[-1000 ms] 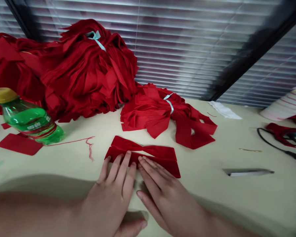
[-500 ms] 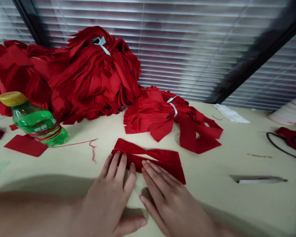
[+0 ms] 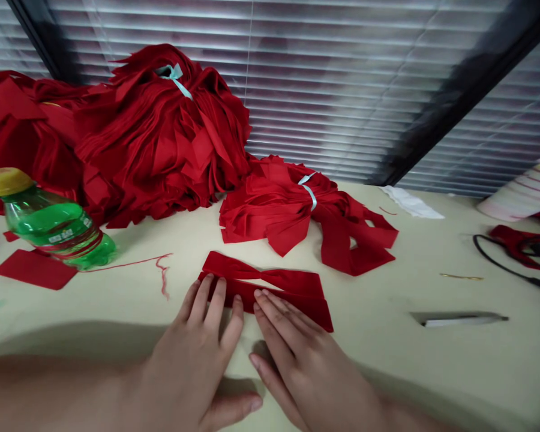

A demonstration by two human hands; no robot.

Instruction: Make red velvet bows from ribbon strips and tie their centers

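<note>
A strip of red fabric lies on the pale table in front of me, with a narrow slit-shaped gap along its middle. My left hand rests with spread fingertips on its left part, thumb out to the side. On the near edge, right of centre, the outstretched fingers of my right hand lie flat and close together. Neither hand grips the cloth; the fingers cover part of its near edge. Just beyond is a smaller bundle of red fabric pieces, tied with a light blue ribbon.
A large tied heap of red fabric stands against the window blinds. At left are a green bottle with a yellow cap and a flat red piece. A pen, black cord and white scrap lie right.
The whole view has shifted slightly, so things on the table appear a little further left. Both hands keep their places on the red fabric strip.
</note>
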